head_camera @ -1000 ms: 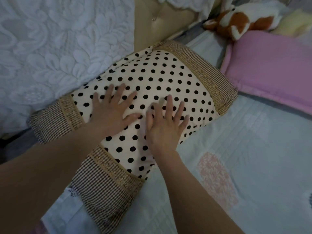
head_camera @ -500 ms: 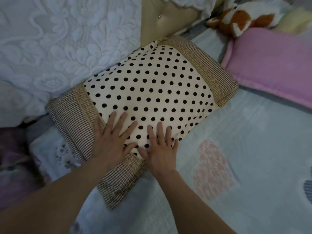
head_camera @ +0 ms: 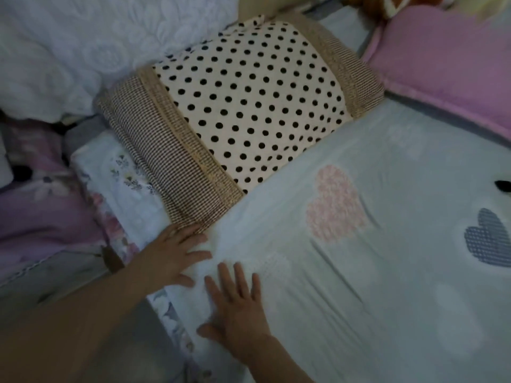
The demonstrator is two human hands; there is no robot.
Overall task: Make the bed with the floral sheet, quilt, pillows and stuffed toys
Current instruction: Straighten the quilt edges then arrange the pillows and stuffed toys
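A cream pillow with black dots and checked brown ends (head_camera: 249, 106) lies at the head of the bed. Below it spreads a pale blue quilt (head_camera: 387, 272) with pink and blue hearts. My left hand (head_camera: 171, 255) rests flat on the quilt's edge, fingertips touching the pillow's near corner. My right hand (head_camera: 237, 308) lies flat on the quilt, fingers spread, holding nothing. The floral sheet (head_camera: 124, 183) shows along the bed's left side. A pink pillow (head_camera: 448, 70) lies at the upper right. A brown and white stuffed toy (head_camera: 387, 4) peeks in at the top edge.
A white embossed cover (head_camera: 83, 45) is draped over the headboard (head_camera: 249, 6) at the upper left. Purple floral bedding (head_camera: 36, 205) is bunched beside the bed on the left.
Both hands have slid down off the dotted pillow onto the quilt below it. The view has pulled back, showing more of the quilt and its hearts.
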